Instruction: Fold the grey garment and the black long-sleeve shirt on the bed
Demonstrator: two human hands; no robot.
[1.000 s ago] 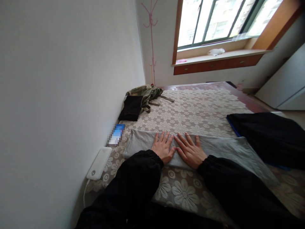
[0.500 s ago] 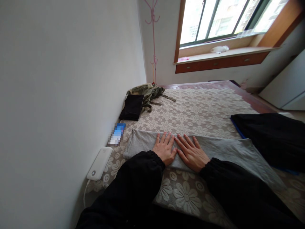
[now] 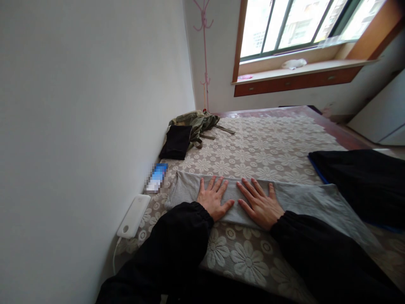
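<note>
A grey piece of clothing (image 3: 303, 198), folded into a long strip, lies across the flower-patterned lace cloth (image 3: 249, 257). My left hand (image 3: 213, 198) rests flat on its left half, fingers spread and thumb pointing right. Flat on the same garment, just right of its middle, is my right hand (image 3: 261, 204), also with fingers apart. A small gap separates the two thumbs. The garment's right end spreads wider, and my right sleeve covers part of it.
Left of the garment are a white power bank (image 3: 134, 215) with a cable and a phone (image 3: 158, 177) by the wall. Farther back lie a folded black cloth (image 3: 177, 142) and a camouflage backpack (image 3: 196, 120). Dark clothing (image 3: 360, 181) with blue edging is at the right.
My hands have slid apart over the grey garment, the left one leftward and the right one rightward. Their fingers are spread wider. The view has shifted slightly.
</note>
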